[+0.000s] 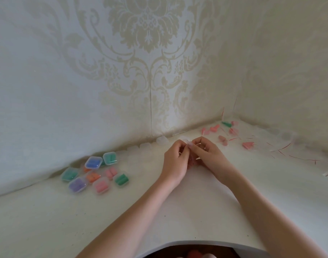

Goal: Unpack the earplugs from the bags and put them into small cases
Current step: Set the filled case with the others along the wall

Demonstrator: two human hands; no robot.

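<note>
Both hands meet near the tabletop's (pixel 47 220) middle, toward the back edge: left hand (pixel 175 161) & right hand (pixel 208 157) each have fingers curled, pinching a small clear bag (pixel 189 145) between them; pink showing below the fingertips is prob. an earplug, too blurry to confirm. Filled cases (pixel 94 172) w/ green, blue, purple, orange, pink plugs cluster at the back-left edge. Bagged earplugs (pixel 226 133) lie scattered in the back-right corner, empty clear cases (pixel 162 140) along the back edge.
</note>
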